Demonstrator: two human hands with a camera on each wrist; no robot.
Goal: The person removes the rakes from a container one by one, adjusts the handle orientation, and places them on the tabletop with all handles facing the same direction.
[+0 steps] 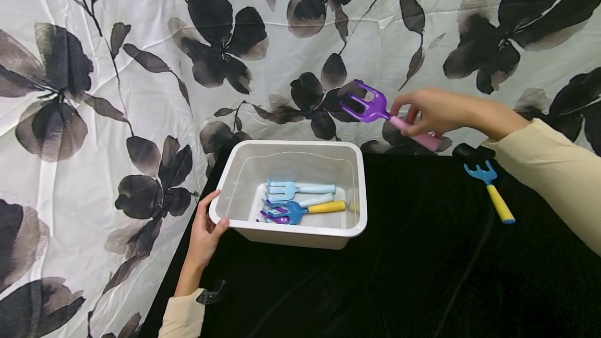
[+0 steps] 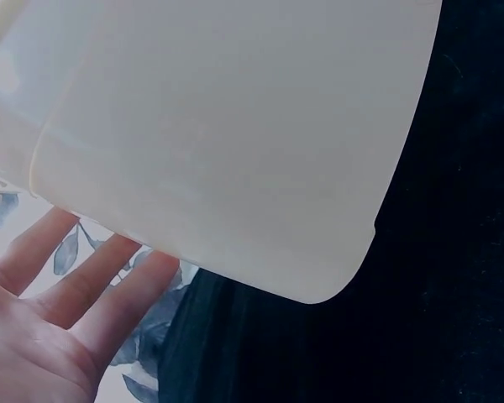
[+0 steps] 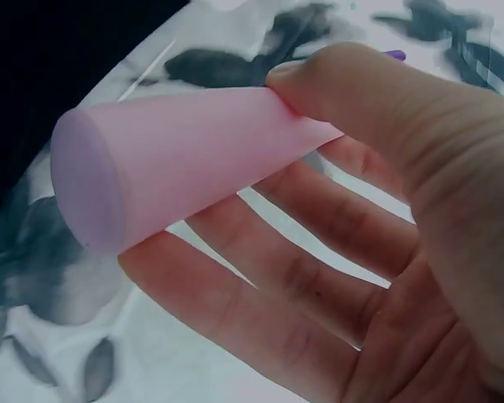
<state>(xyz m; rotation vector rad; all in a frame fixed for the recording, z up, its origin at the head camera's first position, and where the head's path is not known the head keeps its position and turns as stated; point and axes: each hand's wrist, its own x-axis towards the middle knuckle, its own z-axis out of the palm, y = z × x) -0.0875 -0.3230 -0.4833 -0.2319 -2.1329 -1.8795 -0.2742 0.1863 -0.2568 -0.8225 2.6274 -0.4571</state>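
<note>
My right hand [image 1: 434,111] holds a toy garden hand fork [image 1: 371,107] up against the backdrop, to the right of and above the bin. Its tines are purple, and thumb and fingertips pinch its pink handle [image 3: 185,164]. The left hand [image 1: 204,239] grips the front left corner of a white plastic bin [image 1: 296,232], thumb at the rim and fingers along the outer wall [image 2: 235,168]. Inside the bin lie several toy forks: a light blue one [image 1: 284,189], a blue one with a yellow handle [image 1: 328,207], and others partly hidden beneath, with purple tines showing.
Right of the bin, a blue fork with a yellow handle [image 1: 500,203] lies on the black cloth [image 1: 413,265], beneath the right forearm. Behind and to the left hangs a white floral curtain [image 1: 155,9]. A dark band with a small device [image 1: 211,293] is at the left wrist.
</note>
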